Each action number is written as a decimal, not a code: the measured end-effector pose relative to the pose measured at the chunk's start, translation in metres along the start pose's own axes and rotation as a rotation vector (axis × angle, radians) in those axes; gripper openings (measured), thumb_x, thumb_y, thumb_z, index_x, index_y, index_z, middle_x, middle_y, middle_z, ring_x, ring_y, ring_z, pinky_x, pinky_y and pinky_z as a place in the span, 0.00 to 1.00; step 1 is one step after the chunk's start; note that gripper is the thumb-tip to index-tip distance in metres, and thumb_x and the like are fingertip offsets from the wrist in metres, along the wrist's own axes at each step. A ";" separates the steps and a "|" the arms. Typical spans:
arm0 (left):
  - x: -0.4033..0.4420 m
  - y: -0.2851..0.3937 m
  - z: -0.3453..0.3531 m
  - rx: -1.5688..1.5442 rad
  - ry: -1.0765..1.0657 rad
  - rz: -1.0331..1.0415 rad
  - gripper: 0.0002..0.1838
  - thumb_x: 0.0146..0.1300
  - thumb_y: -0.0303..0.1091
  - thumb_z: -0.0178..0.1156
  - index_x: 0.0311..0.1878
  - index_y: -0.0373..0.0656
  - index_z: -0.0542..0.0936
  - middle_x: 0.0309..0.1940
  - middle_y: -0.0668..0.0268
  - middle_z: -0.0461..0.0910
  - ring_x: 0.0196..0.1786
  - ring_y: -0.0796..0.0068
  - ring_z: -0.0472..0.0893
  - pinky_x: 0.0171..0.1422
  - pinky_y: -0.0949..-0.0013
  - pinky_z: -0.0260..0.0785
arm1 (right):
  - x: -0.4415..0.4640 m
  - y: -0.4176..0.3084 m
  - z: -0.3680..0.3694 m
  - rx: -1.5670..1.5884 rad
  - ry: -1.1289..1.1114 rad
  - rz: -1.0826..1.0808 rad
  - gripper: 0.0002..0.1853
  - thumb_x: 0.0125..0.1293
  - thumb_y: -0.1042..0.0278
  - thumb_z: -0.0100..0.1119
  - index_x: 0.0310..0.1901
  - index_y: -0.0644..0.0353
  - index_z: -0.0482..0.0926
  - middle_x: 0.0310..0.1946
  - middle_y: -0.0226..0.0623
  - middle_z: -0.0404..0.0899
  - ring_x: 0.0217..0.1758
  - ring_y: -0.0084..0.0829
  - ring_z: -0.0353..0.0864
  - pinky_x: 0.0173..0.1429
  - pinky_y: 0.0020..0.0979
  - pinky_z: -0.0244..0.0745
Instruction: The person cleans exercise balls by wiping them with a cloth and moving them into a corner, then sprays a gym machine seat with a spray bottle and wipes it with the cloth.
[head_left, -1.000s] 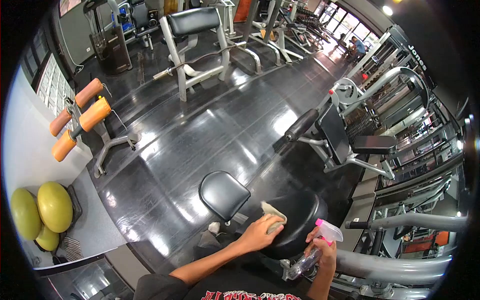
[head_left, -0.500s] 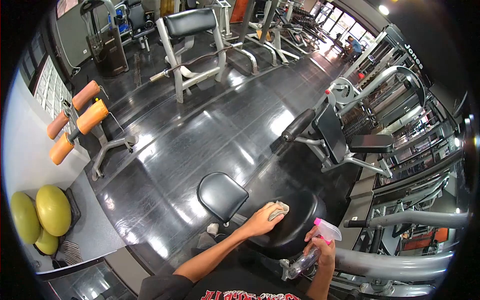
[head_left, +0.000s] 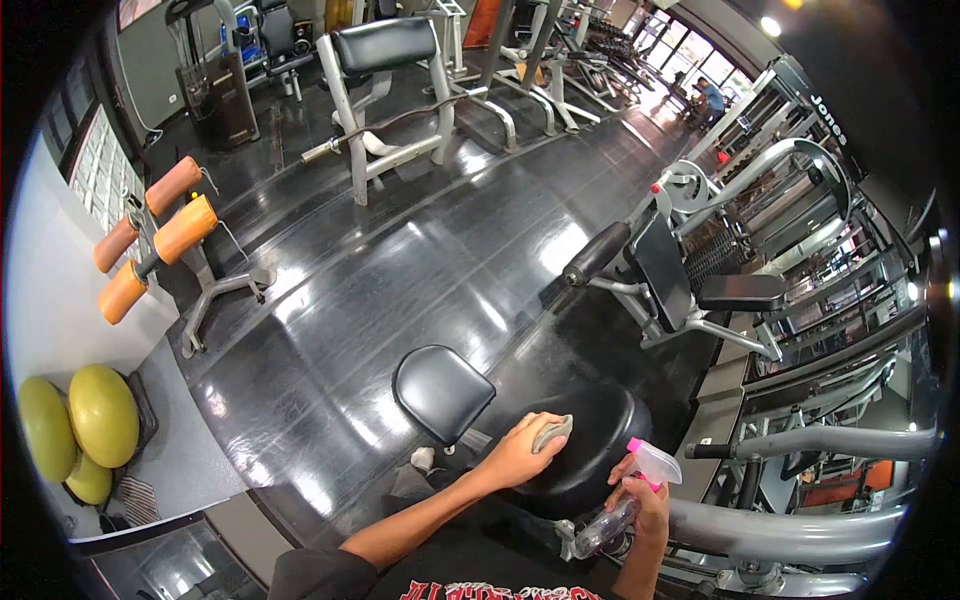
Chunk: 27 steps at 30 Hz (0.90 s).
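Observation:
My left hand is closed around a folded greyish cloth, held against or just over the black padded seat; whether they touch is hard to tell. In my right hand is a spray bottle with a clear body and a pink and translucent spray head. The bottle tilts beside the near right side of the seat, fingers wrapped round its neck. A smaller black pad sits just beyond my left hand.
Thick grey machine tubes run close by on my right. A machine with a black backrest stands ahead right, and a bench with a curl bar further off. Orange foam rollers and green exercise balls are at left. A person is far back.
My left hand has shifted slightly left and down, and the cloth in it is turned more on edge. My right hand keeps its grip on the spray bottle, almost unmoved.

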<state>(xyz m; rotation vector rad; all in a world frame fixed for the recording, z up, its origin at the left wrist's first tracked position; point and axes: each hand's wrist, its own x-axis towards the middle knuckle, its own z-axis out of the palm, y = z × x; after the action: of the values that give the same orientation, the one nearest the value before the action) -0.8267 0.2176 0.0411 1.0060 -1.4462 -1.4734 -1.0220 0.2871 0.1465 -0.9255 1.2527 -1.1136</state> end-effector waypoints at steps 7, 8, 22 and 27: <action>-0.004 0.030 0.005 0.095 -0.138 0.213 0.14 0.65 0.40 0.58 0.49 0.43 0.75 0.44 0.54 0.71 0.47 0.52 0.76 0.52 0.58 0.68 | 0.000 0.000 0.000 0.014 0.011 -0.005 0.14 0.56 0.75 0.58 0.44 0.72 0.73 0.33 0.47 0.76 0.31 0.35 0.79 0.23 0.32 0.80; -0.004 0.026 0.000 0.017 -0.159 0.178 0.14 0.65 0.39 0.57 0.50 0.43 0.75 0.45 0.54 0.72 0.48 0.53 0.77 0.52 0.59 0.69 | 0.000 0.000 0.000 0.014 0.023 -0.009 0.14 0.55 0.74 0.58 0.43 0.72 0.73 0.33 0.47 0.76 0.31 0.34 0.79 0.23 0.32 0.80; -0.013 0.050 0.009 0.114 -0.138 0.259 0.15 0.66 0.41 0.56 0.50 0.43 0.74 0.45 0.54 0.72 0.49 0.49 0.76 0.51 0.57 0.69 | 0.000 -0.003 0.001 0.006 0.064 0.037 0.15 0.53 0.74 0.59 0.42 0.73 0.73 0.31 0.47 0.76 0.28 0.36 0.79 0.21 0.32 0.79; -0.018 0.029 0.007 0.127 -0.042 0.206 0.14 0.66 0.41 0.57 0.50 0.45 0.74 0.43 0.55 0.71 0.47 0.49 0.76 0.49 0.57 0.70 | -0.001 -0.006 0.001 -0.005 0.055 0.057 0.16 0.53 0.73 0.59 0.42 0.73 0.73 0.32 0.47 0.76 0.29 0.35 0.79 0.21 0.33 0.79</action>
<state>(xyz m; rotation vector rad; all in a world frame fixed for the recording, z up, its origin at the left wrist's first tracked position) -0.8265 0.2371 0.0700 0.8764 -1.6391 -1.2740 -1.0216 0.2870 0.1526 -0.8622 1.3189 -1.0976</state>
